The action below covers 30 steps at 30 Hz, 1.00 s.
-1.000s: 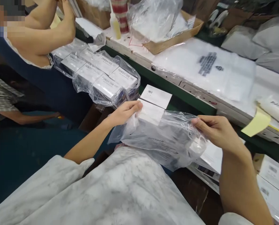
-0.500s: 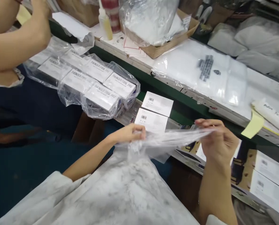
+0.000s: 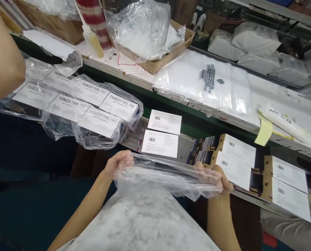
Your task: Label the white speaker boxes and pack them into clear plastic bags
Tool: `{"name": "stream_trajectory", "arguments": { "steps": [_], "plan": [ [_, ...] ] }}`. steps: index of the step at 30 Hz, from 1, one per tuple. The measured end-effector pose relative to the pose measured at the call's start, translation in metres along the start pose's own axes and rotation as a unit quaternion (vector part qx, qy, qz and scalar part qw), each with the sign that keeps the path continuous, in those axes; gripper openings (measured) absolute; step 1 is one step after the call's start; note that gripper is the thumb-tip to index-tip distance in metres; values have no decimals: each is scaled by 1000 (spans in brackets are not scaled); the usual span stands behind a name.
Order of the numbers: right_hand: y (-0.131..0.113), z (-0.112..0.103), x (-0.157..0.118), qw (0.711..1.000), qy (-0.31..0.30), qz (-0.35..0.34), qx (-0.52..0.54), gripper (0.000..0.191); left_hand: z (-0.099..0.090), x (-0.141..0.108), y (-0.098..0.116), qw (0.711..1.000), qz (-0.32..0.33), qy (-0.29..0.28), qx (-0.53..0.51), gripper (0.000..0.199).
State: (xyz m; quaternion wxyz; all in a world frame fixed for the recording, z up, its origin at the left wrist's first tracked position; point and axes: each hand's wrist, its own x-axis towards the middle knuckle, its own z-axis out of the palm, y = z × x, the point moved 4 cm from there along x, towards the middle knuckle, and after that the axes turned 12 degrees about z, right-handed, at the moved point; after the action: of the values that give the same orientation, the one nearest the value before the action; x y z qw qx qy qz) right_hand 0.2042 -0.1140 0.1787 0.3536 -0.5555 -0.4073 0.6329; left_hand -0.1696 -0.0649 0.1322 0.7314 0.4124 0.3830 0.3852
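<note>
Stretching the clear plastic bag [image 3: 165,177] from side to side, we pinch one end in our left hand [image 3: 120,163] and the other in our right hand [image 3: 222,178], its long axis spanning the grip. Just beyond its far edge, two white boxes [image 3: 161,134] lie side by side on the grey surface [image 3: 186,148], nearer our left, their long axes running roughly left to right, tilting slightly toward us rightward.

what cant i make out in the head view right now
Head view:
- fingertips of the left hand and right hand: blurred by folds of the clear plastic bag
- rest of the co-worker's arm: cut off by the left edge
- fine print on the barcoded white boxes: too small
</note>
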Motion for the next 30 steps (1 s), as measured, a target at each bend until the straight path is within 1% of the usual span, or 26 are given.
{"name": "stream_trajectory", "arguments": {
  "steps": [1, 2, 3, 4, 5, 6, 7, 8, 9, 10, 11, 13, 14, 15, 17, 19, 21, 23, 24, 26, 28, 30],
  "plan": [
    [8, -2, 3, 998, 64, -4, 25, 82, 1, -3, -10, 995, -60, -68, 33, 58],
    [18, -3, 6, 992, 115, 22, 35, 78, 3, -7, -20, 981, -112, -140, 70, 53],
    [30, -2, 12, 987, 143, 65, 28, 70, 2, -9, -28, 966, -144, -187, 102, 48],
    [41, 0, 18, 983, 154, 105, 8, 61, -1, -8, -35, 961, -152, -194, 123, 46],
    [51, 2, 25, 978, 161, 128, -21, 55, -7, -1, -39, 970, -134, -155, 135, 46],
    [60, 4, 33, 975, 172, 133, -51, 52, -15, 10, -42, 982, -90, -81, 144, 47],
    [67, 6, 42, 971, 188, 123, -79, 52, -23, 24, -43, 987, -29, 9, 159, 48],
    [73, 8, 52, 967, 207, 106, -100, 52, -30, 40, -43, 979, 36, 95, 178, 48],
    [78, 11, 62, 964, 224, 90, -114, 53, -34, 57, -44, 963, 92, 161, 197, 47],
    [83, 14, 74, 961, 237, 79, -121, 54, -35, 75, -47, 947, 130, 203, 213, 45],
    [88, 17, 86, 960, 242, 75, -122, 54, -33, 93, -51, 936, 152, 227, 223, 44],
    [95, 24, 108, 959, 249, 72, -117, 55, -25, 123, -63, 932, 156, 240, 220, 43],
    [98, 28, 116, 959, 248, 73, -114, 56, -20, 132, -69, 936, 153, 236, 210, 43],
    [101, 32, 121, 960, 246, 75, -110, 57, -14, 135, -74, 941, 153, 228, 195, 44],
    [109, 38, 119, 961, 240, 84, -106, 58, -6, 125, -82, 950, 156, 213, 168, 45],
    [118, 42, 103, 961, 236, 94, -110, 59, -1, 102, -86, 956, 146, 197, 159, 43],
    [126, 45, 81, 959, 234, 102, -120, 59, -2, 80, -89, 958, 121, 184, 182, 40],
    [130, 46, 65, 959, 226, 107, -133, 56, -7, 71, -88, 954, 101, 185, 214, 37],
    [129, 46, 60, 959, 221, 109, -140, 55, -10, 72, -88, 950, 95, 195, 223, 35],
    [124, 42, 62, 958, 215, 110, -154, 51, -17, 85, -90, 946, 79, 218, 227, 34],
    [114, 35, 73, 956, 216, 109, -166, 49, -21, 101, -94, 946, 57, 233, 219, 35],
    [104, 27, 89, 959, 198, 114, -168, 50, -24, 112, -99, 949, 30, 230, 213, 35]
  ]
}}
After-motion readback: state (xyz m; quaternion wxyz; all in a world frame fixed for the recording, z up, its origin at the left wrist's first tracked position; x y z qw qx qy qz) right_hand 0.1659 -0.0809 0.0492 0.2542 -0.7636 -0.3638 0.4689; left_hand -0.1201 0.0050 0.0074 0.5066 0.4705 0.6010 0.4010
